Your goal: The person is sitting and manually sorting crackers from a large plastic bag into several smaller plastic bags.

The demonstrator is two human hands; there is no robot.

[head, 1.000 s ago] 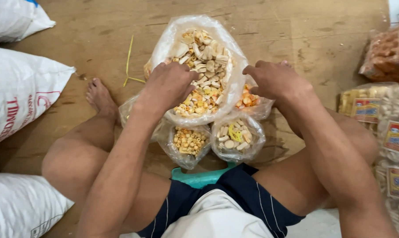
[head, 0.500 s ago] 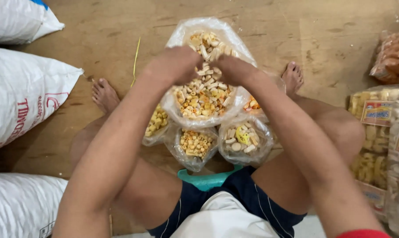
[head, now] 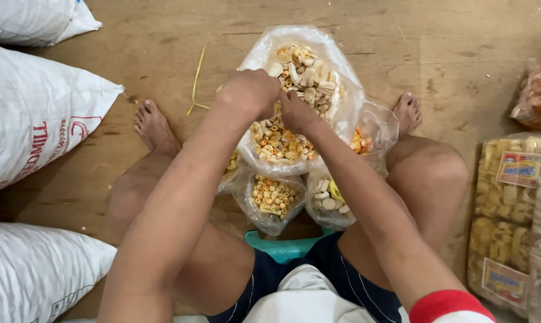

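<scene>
A large clear plastic bag of pale and orange snack pieces lies on the wooden floor in front of me. My left hand and my right hand meet over its middle, both closed on the bag's plastic and pinching it together. Smaller clear bags of snacks lie under and beside the big one, between my knees. My bare feet rest on the floor at either side.
White woven sacks lie along the left side, another at the lower left. Sealed labelled snack packets are stacked at the right, with an orange snack bag above them. A thin yellow string lies on the floor.
My hands have moved from the bag's two sides inward to its middle, and now they pinch the plastic together there. The bag has narrowed at the grip.
</scene>
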